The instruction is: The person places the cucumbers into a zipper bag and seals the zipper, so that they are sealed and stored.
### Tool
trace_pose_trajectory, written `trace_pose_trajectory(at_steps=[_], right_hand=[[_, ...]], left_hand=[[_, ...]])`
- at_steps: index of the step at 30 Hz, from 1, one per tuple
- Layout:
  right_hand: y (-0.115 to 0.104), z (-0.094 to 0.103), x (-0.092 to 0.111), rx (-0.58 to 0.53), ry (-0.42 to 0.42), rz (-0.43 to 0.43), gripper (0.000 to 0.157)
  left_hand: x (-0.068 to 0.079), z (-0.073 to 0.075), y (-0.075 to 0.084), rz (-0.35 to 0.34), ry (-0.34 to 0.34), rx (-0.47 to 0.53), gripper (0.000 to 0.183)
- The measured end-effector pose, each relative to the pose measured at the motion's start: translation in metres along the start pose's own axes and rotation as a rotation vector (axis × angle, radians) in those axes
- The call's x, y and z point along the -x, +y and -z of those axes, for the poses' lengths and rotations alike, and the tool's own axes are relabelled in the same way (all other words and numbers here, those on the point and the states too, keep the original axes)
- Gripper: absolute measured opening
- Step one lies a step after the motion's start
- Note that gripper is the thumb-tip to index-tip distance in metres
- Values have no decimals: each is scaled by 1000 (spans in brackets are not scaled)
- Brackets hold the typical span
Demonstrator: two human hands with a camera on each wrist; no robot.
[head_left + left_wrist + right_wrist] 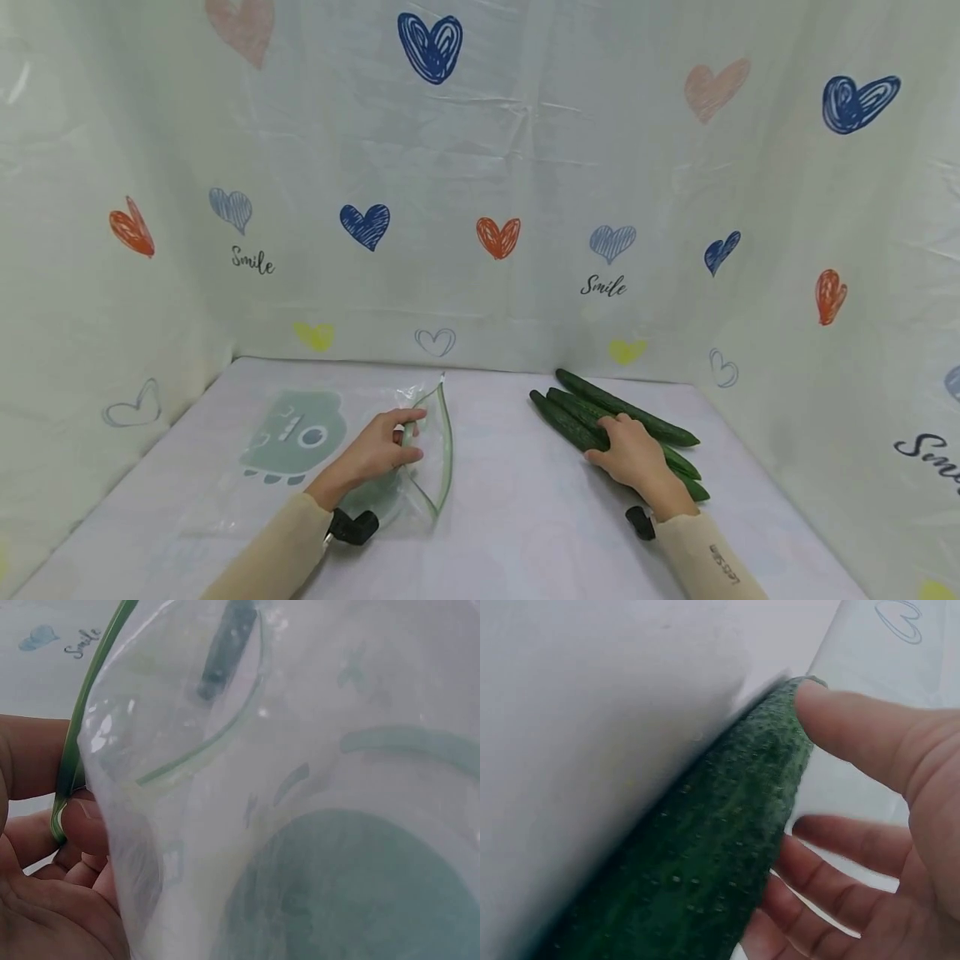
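A clear plastic zip bag with a green cartoon print and a green edge strip lies on the table's left side. My left hand pinches one side of its green strip between thumb and fingers. The bag's mouth gapes toward the right. On the right, three dark green cucumbers lie slanted side by side. My right hand grips the nearest cucumber, thumb on one side and fingers on the other. In the right wrist view, this bumpy cucumber fills the middle. The hand partly covers the other cucumbers.
The white-covered table spans between bag and cucumbers. A pale curtain printed with hearts and "Smile" closes off the back and both sides. The farthest cucumber lies near the table's back edge. A black camera sits at each wrist.
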State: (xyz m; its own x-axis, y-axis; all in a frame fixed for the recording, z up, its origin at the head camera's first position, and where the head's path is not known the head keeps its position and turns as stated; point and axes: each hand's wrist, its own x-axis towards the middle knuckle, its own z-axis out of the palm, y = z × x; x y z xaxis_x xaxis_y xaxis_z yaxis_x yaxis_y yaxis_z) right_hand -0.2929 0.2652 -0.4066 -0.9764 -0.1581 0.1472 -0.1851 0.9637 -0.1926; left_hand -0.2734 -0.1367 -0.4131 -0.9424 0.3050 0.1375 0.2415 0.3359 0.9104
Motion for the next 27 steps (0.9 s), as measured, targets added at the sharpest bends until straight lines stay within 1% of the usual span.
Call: trace_pose_trajectory(at_steps=[3, 10, 17, 22, 27], right_hand=[[1, -1, 0, 5, 6, -18, 61], [0, 2, -1, -1, 30, -17, 61], [1, 2, -1, -22, 36, -16, 53], [0, 0, -1, -36, 6, 1, 56], [-2, -1, 0, -26, -15, 2, 58]], left_hand=[[0, 0, 1, 5, -1, 3, 61], [-1, 0, 0, 15, 6, -1, 61], [-2, 0, -3, 21, 0, -28, 60], [-2, 0, -3, 17, -3, -24, 60], [-2, 0, -2, 22, -6, -22, 60]])
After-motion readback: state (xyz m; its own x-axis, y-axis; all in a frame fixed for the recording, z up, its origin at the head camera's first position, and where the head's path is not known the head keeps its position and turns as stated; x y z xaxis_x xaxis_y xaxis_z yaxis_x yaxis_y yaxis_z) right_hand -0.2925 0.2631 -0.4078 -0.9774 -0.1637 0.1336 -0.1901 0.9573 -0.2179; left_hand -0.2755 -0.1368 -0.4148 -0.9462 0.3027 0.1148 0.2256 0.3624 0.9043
